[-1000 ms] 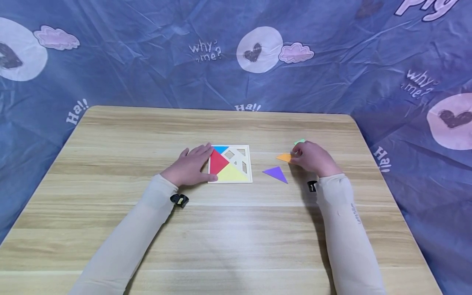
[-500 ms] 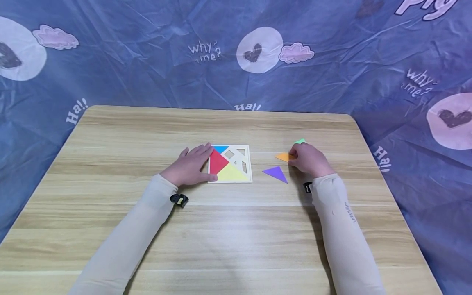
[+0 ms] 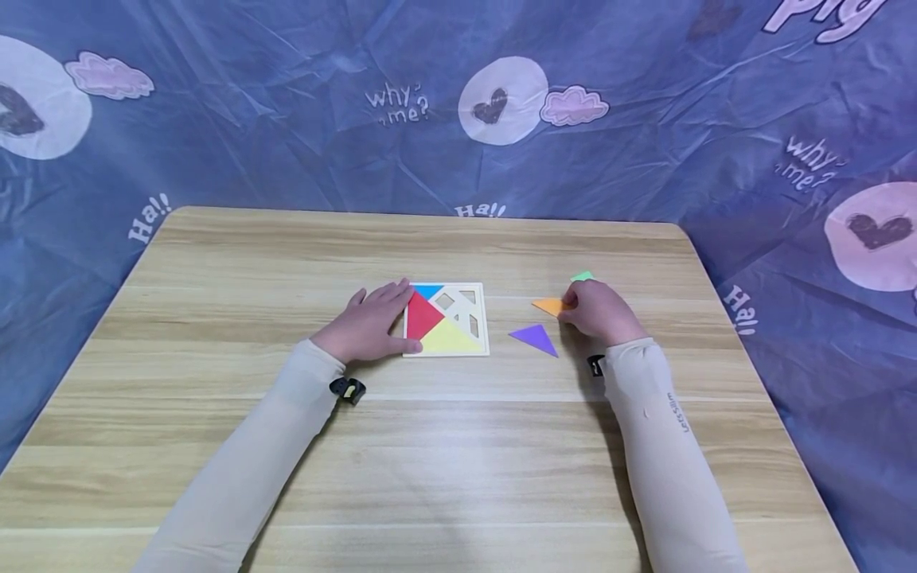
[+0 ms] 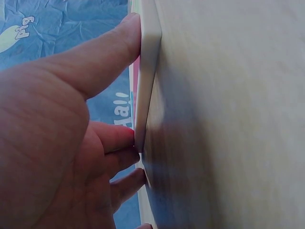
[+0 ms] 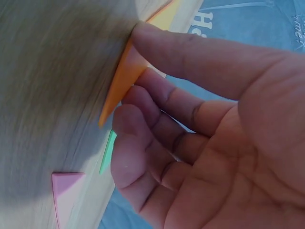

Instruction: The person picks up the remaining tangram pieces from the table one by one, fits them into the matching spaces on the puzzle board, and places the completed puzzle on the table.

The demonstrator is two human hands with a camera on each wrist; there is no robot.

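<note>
The left hand rests along the left side of a white-framed tangram board, fingers extended to its far corner. In the left wrist view its thumb presses the board's edge. Red, blue and yellow pieces lie in the board. With thumb and fingers the right hand pinches an orange tangram piece, partly covered by the hand. A purple triangle lies nearer, and a green piece shows just beyond the right hand.
In the right wrist view a pink piece lies on the wooden table; the head view does not show it. Cut-outs show in the board's right part. A printed blue cloth hangs behind the table.
The right hand has shifted slightly left, and the orange piece has moved a little left with it. More of the green piece shows. The left hand and the board stay put.
</note>
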